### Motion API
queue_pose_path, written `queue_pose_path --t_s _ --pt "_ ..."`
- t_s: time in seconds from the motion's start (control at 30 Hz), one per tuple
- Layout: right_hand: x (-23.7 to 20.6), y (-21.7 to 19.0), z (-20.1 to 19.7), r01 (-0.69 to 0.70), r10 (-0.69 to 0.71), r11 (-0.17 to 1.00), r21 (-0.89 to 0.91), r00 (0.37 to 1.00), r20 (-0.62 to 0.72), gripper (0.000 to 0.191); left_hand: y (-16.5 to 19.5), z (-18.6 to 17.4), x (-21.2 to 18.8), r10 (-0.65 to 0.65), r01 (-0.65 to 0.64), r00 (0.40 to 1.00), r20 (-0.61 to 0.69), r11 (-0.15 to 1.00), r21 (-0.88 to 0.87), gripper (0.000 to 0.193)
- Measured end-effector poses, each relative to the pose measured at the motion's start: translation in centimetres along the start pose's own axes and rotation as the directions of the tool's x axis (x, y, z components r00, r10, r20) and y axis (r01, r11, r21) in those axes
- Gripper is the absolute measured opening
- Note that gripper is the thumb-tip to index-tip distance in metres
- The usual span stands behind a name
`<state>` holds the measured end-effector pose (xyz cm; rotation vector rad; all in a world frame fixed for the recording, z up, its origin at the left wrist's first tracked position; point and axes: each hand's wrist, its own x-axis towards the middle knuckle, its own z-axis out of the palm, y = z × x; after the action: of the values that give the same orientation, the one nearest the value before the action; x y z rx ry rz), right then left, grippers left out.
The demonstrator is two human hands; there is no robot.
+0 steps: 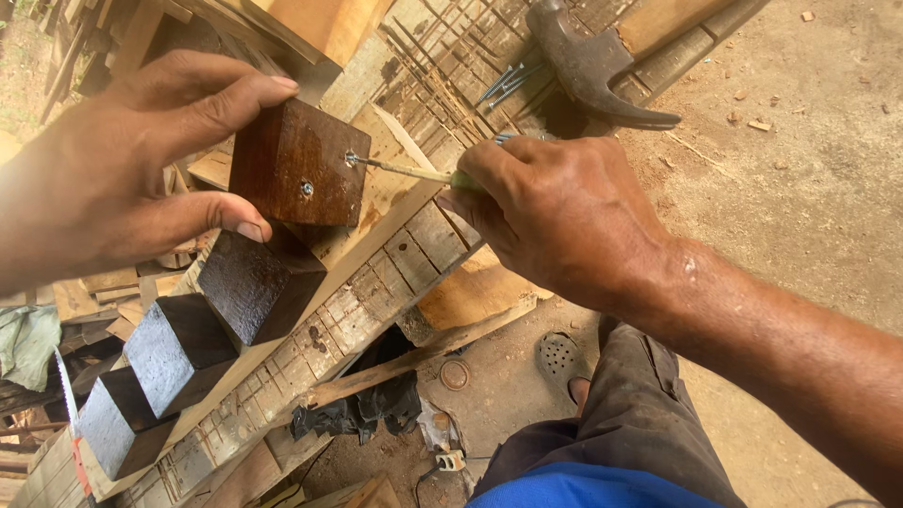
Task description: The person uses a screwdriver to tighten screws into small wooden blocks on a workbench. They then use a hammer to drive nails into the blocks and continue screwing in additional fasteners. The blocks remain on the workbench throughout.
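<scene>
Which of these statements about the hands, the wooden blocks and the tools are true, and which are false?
1. The left hand grips a dark wooden block between thumb and fingers. True.
2. The right hand swings the hammer. False: the claw hammer lies on the workbench; the right hand holds a screwdriver.
3. The screwdriver tip meets a screw in the held block. True.
4. The held block shows only one screw. False: a second screw sits lower on the same face.
5. Loose screws lie beside the hammer head. True.
</scene>
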<state>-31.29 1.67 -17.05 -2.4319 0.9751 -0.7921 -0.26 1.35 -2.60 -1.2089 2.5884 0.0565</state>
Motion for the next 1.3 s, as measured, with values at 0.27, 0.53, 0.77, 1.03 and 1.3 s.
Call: queue_pose_path --t_s 0.27,0.53,0.77,1.03,1.3 --pt "2.5 -0.9 -2.6 -0.795 0.536 0.51 0.329 0.593 0.601 0.031 -0.2 -0.1 -0.1 0.036 -0.037 0.999 -0.021 0.998 -0.059 0.1" --pt "0.4 -0.6 -1.3 -0.043 0.089 0.986 -0.159 0.951 0.296 0.023 0.2 -0.6 0.7 -0.06 0.065 0.997 0.055 0.994 -0.087 0.104" --pt "3.0 1.8 -2.7 -0.819 0.409 0.323 0.474 0.572 0.711 0.028 -0.2 -0.4 0.3 0.002 -0.004 1.0 -0.019 0.996 -0.094 0.099" --pt "1.9 -0.9 -2.3 -0.083 0.084 0.996 -0.016 0.955 0.283 0.026 -0.6 -0.4 0.9 -0.127 0.137 0.983 0.134 0.988 -0.075 0.104" --pt "4.3 0.2 -4.7 -0.709 0.441 0.592 0.384 0.684 0.582 0.028 -0.5 -1.0 0.8 0.022 -0.021 1.0 0.005 0.992 -0.125 0.099"
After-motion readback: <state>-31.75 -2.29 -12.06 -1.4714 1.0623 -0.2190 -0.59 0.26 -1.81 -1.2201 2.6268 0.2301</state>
